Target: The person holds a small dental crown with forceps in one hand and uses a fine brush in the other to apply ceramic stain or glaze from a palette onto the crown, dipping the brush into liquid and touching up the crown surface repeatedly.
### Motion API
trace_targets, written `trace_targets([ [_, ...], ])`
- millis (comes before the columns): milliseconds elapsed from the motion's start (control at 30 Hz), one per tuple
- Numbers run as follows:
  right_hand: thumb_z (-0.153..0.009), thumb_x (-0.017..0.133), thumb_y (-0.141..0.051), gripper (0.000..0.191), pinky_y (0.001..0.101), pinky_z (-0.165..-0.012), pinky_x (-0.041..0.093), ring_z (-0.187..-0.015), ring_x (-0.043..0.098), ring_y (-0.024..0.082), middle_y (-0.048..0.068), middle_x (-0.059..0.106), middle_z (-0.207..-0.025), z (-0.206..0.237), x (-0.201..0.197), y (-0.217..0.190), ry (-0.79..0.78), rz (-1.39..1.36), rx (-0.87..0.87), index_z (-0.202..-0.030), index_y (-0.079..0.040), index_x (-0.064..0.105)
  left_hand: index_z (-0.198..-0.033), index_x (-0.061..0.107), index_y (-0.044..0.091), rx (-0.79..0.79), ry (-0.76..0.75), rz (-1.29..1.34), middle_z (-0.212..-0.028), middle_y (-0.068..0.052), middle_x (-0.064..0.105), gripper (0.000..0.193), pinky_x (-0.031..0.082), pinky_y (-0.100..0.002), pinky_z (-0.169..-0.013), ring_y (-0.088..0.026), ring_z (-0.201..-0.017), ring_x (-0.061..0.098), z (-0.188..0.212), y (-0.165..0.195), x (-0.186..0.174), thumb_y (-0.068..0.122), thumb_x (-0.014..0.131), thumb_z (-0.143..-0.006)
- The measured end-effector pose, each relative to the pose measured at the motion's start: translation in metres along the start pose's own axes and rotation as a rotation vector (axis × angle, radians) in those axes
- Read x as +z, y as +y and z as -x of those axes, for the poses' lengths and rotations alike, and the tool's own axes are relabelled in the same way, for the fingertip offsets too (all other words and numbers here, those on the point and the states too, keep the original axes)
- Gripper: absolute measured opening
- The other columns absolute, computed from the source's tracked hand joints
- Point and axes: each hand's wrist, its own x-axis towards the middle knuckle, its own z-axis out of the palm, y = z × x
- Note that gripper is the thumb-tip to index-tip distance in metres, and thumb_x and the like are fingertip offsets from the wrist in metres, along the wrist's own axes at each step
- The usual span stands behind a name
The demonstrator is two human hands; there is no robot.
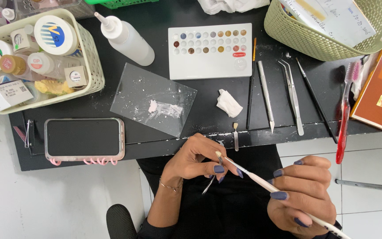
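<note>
My left hand (195, 161) sits just below the black table's front edge (155, 146), pinching a thin metal tweezer-like tool (209, 182) whose tail hangs down. My right hand (303, 197) grips a slim white brush (261, 180), its tip touching what the left fingertips hold; that small piece is too tiny to make out. A glass mixing slab (153, 99) with a pinkish-white smear lies on the table above my left hand.
A phone (84, 139) lies at the front left, a basket of jars (36, 57) behind it, a squeeze bottle (127, 37) and a white well palette (210, 51) farther back. Brushes, tweezers (292, 95), a red toothbrush (345, 115) and a green basket (328, 31) lie right.
</note>
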Motion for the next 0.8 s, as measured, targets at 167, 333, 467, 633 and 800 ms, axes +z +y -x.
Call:
trace_targets([
  [167,-0.109,0.038,-0.046,0.051,0.0343,-0.076,0.043,-0.066,0.059,0.013,-0.003,0.061,-0.064,0.001,0.001,0.004,0.049,-0.026,-0.022,-0.068,-0.018,0.052,-0.094,0.078,-0.001,0.034,-0.003,0.088,-0.073,-0.013,0.071,0.016,0.044,-0.021,-0.045,-0.014,-0.057,0.065,-0.003,0.001,0.001,0.015,0.079,-0.09],
  [333,-0.109,0.038,-0.045,0.05,0.0358,-0.076,0.043,-0.067,0.059,0.015,-0.001,0.061,-0.065,0.003,0.001,0.004,0.046,-0.008,-0.019,-0.069,-0.018,0.052,-0.097,0.078,-0.003,0.024,-0.005,0.079,-0.077,-0.015,0.072,0.021,0.041,-0.02,-0.042,-0.011,-0.051,0.062,-0.002,0.004,0.002,0.017,0.079,-0.09],
  [467,-0.109,0.038,-0.046,0.048,0.0339,-0.076,0.044,-0.067,0.06,0.013,-0.003,0.062,-0.066,-0.001,0.001,0.002,0.037,-0.034,-0.02,-0.073,-0.018,0.051,-0.094,0.078,-0.003,0.027,-0.003,0.103,-0.083,-0.018,0.075,0.021,0.043,-0.022,-0.044,-0.012,-0.054,0.063,-0.003,0.003,0.002,0.018,0.079,-0.091],
  [633,-0.109,0.038,-0.044,0.048,0.0353,-0.077,0.044,-0.068,0.06,0.015,-0.001,0.062,-0.066,-0.007,0.003,0.0,0.031,-0.026,-0.031,-0.073,-0.016,0.051,-0.091,0.077,-0.003,0.026,0.004,0.075,-0.079,-0.017,0.074,0.021,0.04,-0.02,-0.041,-0.01,-0.051,0.06,-0.003,0.002,0.001,0.017,0.079,-0.089],
  [800,-0.11,0.037,-0.044,0.048,0.0364,-0.078,0.043,-0.069,0.061,0.016,0.0,0.062,-0.067,-0.007,0.0,-0.001,-0.048,0.017,0.008,-0.073,-0.017,0.05,-0.091,0.077,-0.002,0.06,-0.007,0.059,-0.083,-0.017,0.075,0.02,0.038,-0.02,-0.04,-0.011,-0.054,0.06,-0.002,0.002,0.001,0.018,0.079,-0.092],
])
